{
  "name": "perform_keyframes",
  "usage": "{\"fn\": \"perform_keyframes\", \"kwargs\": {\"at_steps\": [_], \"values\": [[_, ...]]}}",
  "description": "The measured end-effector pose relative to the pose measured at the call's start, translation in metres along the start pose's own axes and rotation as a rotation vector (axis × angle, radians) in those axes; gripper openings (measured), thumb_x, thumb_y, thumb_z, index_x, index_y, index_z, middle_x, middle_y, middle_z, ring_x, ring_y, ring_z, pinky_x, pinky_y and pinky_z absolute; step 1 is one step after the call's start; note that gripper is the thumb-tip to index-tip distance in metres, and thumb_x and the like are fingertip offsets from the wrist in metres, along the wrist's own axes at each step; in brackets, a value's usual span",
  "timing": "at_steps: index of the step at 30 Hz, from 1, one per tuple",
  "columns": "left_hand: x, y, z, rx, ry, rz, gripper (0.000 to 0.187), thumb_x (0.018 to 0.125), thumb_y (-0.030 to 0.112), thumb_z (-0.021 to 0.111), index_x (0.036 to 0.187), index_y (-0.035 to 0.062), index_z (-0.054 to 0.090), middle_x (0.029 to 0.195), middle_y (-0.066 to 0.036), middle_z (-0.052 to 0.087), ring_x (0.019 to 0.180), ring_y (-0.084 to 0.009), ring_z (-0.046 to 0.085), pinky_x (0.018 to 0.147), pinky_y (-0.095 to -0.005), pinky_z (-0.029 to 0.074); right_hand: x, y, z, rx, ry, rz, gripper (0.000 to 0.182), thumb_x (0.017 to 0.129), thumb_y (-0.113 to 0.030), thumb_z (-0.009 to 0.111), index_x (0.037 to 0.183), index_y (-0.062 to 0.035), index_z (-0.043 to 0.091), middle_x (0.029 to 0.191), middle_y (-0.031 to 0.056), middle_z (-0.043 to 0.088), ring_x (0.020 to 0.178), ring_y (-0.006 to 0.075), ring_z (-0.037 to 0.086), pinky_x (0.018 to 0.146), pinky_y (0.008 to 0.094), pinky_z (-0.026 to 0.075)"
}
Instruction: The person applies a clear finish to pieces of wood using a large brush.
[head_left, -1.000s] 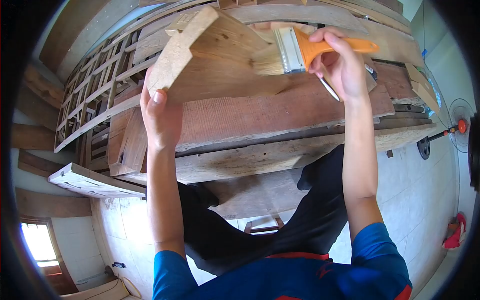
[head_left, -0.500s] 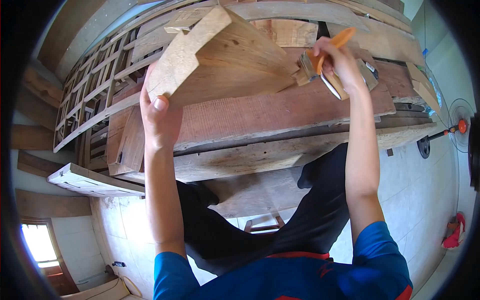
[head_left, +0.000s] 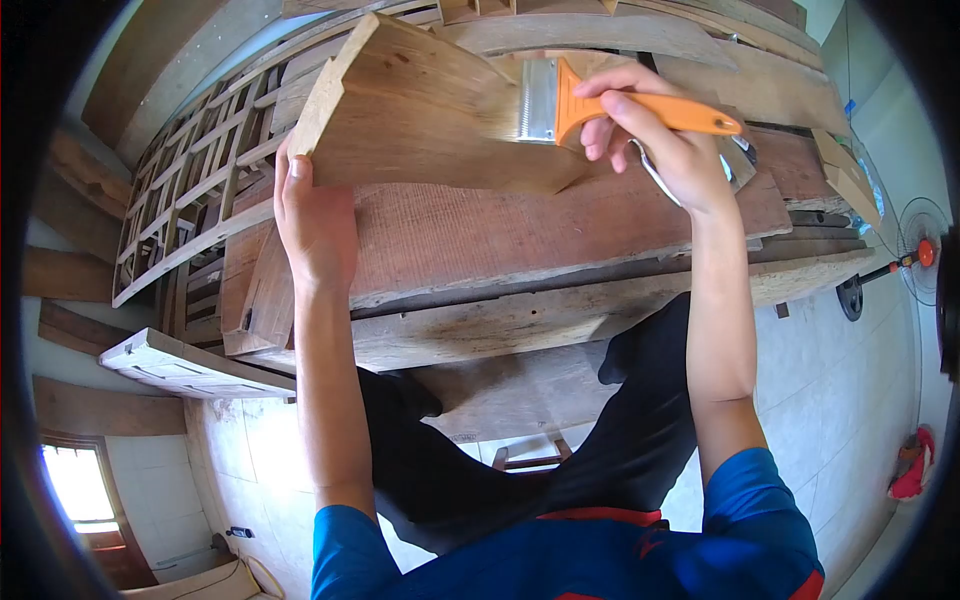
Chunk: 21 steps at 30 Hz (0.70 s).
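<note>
My left hand (head_left: 310,215) grips the near left end of a wide wooden piece (head_left: 420,120), thumb on its edge, and holds it tilted above the bench. The piece has a notched, pale end face on the left and brown grain on the broad face. Pinched in my right hand (head_left: 650,135) is a paintbrush (head_left: 560,102) with an orange handle and a metal ferrule. Its bristles touch or nearly touch the right part of the broad face. The handle points to the right.
Below lies a stack of reddish-brown planks (head_left: 540,235). A wooden lattice frame (head_left: 200,190) leans at left, beside a pale carved board (head_left: 190,362). A small cardboard piece (head_left: 848,178) sits at right, and a fan (head_left: 920,252) stands beyond it.
The wooden piece has turned, bringing its broad face more into view. The paintbrush has moved left onto that face, and its handle has swung from upward to nearly level.
</note>
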<state>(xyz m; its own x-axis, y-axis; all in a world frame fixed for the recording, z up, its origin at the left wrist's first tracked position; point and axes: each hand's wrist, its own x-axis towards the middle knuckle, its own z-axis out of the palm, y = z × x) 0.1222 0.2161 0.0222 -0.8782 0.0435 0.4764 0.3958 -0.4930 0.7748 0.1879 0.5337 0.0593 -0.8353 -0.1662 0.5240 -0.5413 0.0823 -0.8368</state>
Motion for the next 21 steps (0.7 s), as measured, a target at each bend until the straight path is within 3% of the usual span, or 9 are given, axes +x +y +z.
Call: {"fn": "perform_keyframes", "kwargs": {"at_steps": [2, 8, 14, 19, 21], "values": [[0.001, 0.002, -0.002, 0.039, 0.007, 0.011, 0.058, 0.093, 0.04, 0.063, 0.135, 0.0027, 0.047, 0.132, -0.011, 0.05, 0.128, -0.0218, 0.043, 0.111, -0.0428, 0.03, 0.002, 0.019, -0.016, -0.114, 0.019, 0.149, 0.025, 0.102, -0.025, 0.052, 0.107, -0.0044, 0.065, 0.084, 0.0032, 0.07, 0.068, 0.0076, 0.063, 0.055, 0.0211, 0.046], [0.004, 0.006, -0.003, 0.106, 0.018, 0.048, 0.06, 0.093, 0.038, 0.062, 0.137, 0.0014, 0.046, 0.132, -0.012, 0.051, 0.128, -0.0221, 0.043, 0.111, -0.042, 0.03, -0.005, 0.122, -0.048, -0.591, 0.034, 0.467, 0.023, 0.101, -0.027, 0.055, 0.106, -0.0076, 0.066, 0.073, -0.0013, 0.065, 0.065, 0.0055, 0.061, 0.053, 0.0198, 0.044], [-0.007, 0.012, 0.017, 0.121, 0.006, 0.045, 0.066, 0.089, 0.038, 0.065, 0.139, -0.0002, 0.044, 0.132, -0.014, 0.051, 0.127, -0.0236, 0.045, 0.11, -0.0417, 0.031, 0.006, 0.04, -0.013, -0.193, 0.062, 0.211, 0.025, 0.101, -0.028, 0.056, 0.106, -0.0053, 0.065, 0.079, 0.0029, 0.07, 0.066, 0.0063, 0.061, 0.055, 0.0207, 0.047], [-0.018, 0.01, 0.03, 0.144, -0.046, 0.102, 0.068, 0.089, 0.037, 0.068, 0.139, -0.0016, 0.044, 0.132, -0.015, 0.053, 0.127, -0.0234, 0.047, 0.11, -0.0395, 0.033, -0.002, -0.023, 0.043, -0.04, 0.094, -0.31, 0.026, 0.101, -0.023, 0.055, 0.113, -0.0034, 0.065, 0.092, 0.0064, 0.07, 0.075, 0.008, 0.065, 0.055, 0.0203, 0.048], [-0.025, 0.011, 0.038, 0.162, -0.057, 0.099, 0.077, 0.085, 0.043, 0.072, 0.14, -0.0033, 0.043, 0.13, -0.015, 0.054, 0.126, -0.0228, 0.048, 0.11, -0.0377, 0.033, -0.01, -0.037, 0.048, -0.049, 0.075, -0.404, 0.03, 0.102, -0.022, 0.046, 0.119, -0.0005, 0.058, 0.099, 0.0154, 0.067, 0.078, 0.0173, 0.066, 0.055, 0.0251, 0.049]]}}
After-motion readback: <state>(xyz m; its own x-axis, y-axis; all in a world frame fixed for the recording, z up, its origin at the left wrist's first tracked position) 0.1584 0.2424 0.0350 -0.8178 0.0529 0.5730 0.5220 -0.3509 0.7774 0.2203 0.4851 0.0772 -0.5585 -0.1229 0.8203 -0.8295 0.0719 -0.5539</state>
